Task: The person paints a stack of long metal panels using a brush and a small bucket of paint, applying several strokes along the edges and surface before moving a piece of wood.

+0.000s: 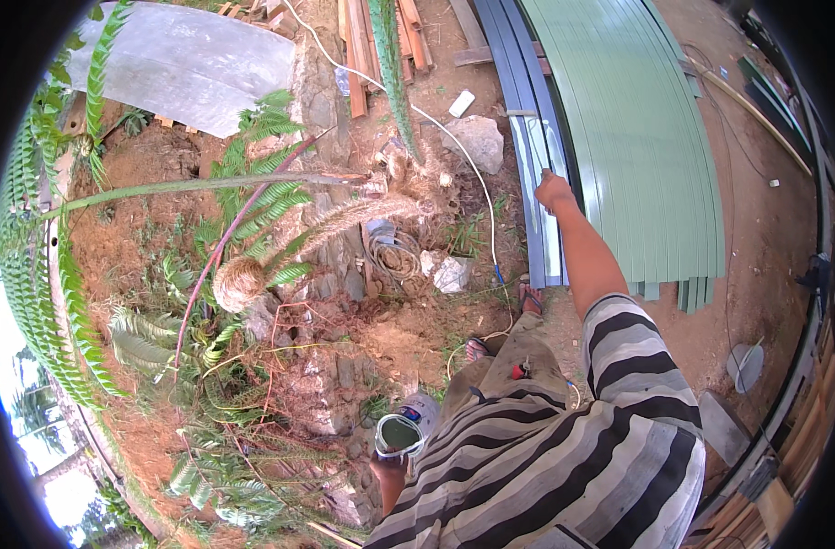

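My right hand (553, 192) is closed around the handle of a small paint roller (521, 113). Its head rests across the dark blue-grey metal lengths (492, 38) that lie side by side on my right. Below the head, the surface of the lengths shines pale and looks wet. At my left side, low in the view, my left hand (388, 468) grips the lower edge of a paint can (423, 414). Greenish paint (399, 434) shows inside the can.
A broad stack of pale green ribbed sheets (632, 137) lies just right of the lengths. Rocks (477, 142), a white hose (472, 163), a coil of rope (394, 256) and fern fronds (275, 197) cover the left. Brown timbers (358, 55) lie further ahead.
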The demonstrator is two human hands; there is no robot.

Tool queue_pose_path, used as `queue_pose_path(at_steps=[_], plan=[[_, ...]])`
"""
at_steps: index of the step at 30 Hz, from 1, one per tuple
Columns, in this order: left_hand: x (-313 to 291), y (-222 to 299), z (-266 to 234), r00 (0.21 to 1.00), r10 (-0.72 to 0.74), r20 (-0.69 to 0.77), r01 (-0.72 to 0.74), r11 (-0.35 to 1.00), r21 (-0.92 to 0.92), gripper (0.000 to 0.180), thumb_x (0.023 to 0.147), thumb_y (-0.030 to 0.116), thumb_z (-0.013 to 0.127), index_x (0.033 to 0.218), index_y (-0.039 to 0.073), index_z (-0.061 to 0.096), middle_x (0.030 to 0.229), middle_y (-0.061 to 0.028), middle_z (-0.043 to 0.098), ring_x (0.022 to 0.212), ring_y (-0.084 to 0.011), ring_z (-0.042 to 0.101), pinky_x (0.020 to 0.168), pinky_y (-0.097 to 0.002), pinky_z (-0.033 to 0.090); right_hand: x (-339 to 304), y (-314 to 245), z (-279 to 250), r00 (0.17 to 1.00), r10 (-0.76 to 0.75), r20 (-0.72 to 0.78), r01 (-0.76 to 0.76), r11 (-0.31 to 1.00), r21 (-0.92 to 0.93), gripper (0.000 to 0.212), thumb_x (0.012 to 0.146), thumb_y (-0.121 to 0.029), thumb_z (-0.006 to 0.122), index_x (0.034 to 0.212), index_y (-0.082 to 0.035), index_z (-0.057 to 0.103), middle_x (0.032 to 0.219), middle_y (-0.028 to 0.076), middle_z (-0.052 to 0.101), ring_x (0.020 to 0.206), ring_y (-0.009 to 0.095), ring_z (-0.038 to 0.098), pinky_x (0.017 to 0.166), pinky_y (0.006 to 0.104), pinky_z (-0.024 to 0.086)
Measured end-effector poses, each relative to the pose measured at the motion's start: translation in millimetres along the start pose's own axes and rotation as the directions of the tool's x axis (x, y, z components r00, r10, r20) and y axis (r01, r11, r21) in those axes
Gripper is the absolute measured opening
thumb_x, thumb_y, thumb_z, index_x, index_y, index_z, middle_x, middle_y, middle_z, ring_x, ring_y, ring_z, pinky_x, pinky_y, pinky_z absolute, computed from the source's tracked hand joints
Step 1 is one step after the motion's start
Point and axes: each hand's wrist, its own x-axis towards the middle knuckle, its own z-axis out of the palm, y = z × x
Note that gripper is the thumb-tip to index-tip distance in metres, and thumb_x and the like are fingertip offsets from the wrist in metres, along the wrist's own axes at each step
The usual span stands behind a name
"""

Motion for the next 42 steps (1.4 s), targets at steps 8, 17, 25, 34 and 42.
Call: queue_pose_path(at_steps=[8,17,25,34,42], plan=[[64.9,-45.5,-69.7,0.963,-0.261,0.066,0.269,0.92,-0.283,0.033,0.083,0.033,0.055,0.098,0.004,0.058,0.094,-0.0129,0.063,0.085,-0.0267,0.058,0.077,-0.0465,0.047,-134.0,127.5,73.0,0.981,-0.192,-0.023,0.185,0.966,-0.178,0.048,0.083,-0.012,0.045,0.131,-0.01,0.05,0.096,0.03,0.065,0.092,0.046,0.063,0.082,0.0548,0.05],[124.5,16.2,-38.7,0.932,0.157,0.327,-0.292,0.858,0.422,0.036,0.075,0.023,0.072,0.099,-0.002,0.064,0.092,-0.0112,0.068,0.076,-0.0228,0.063,0.066,-0.0412,0.053,-408.8,232.5,131.0,0.996,-0.008,0.088,0.022,0.988,-0.155,0.055,0.086,-0.014,0.05,0.14,-0.013,0.04,0.092,0.029,0.065,0.085,0.045,0.063,0.077,0.055,0.05],[161.6,53.2,-12.9,0.979,-0.174,0.105,0.188,0.972,-0.144,0.037,0.09,0.041,0.041,0.11,0.016,0.06,0.1,-0.0041,0.062,0.097,-0.0222,0.057,0.092,-0.052,0.041,-451.5,232.8,165.1,1.0,-0.026,0.016,0.027,0.998,-0.064,0.053,0.086,-0.014,0.05,0.138,-0.013,0.043,0.098,0.027,0.066,0.091,0.045,0.063,0.081,0.0512,0.052],[150.2,66.4,-22.0,0.978,-0.147,0.147,0.164,0.98,-0.115,0.04,0.087,0.053,0.045,0.101,0.017,0.059,0.096,-0.0008,0.06,0.092,-0.0204,0.056,0.093,-0.051,0.036,-258.5,131.1,156.5,0.996,-0.072,-0.057,0.065,0.992,-0.113,0.052,0.081,-0.014,0.047,0.132,-0.002,0.05,0.103,0.03,0.064,0.099,0.042,0.063,0.087,0.0469,0.052],[118.7,16.0,-74.6,0.966,-0.149,0.21,0.159,0.987,-0.035,0.026,0.088,0.035,0.047,0.096,0.015,0.063,0.085,-0.0022,0.06,0.081,-0.0207,0.057,0.078,-0.0474,0.047,-269.9,142.9,152.9,0.988,-0.13,-0.08,0.125,0.99,-0.061,0.051,0.081,-0.017,0.055,0.131,-0.007,0.052,0.105,0.03,0.063,0.097,0.043,0.063,0.084,0.05,0.051]])
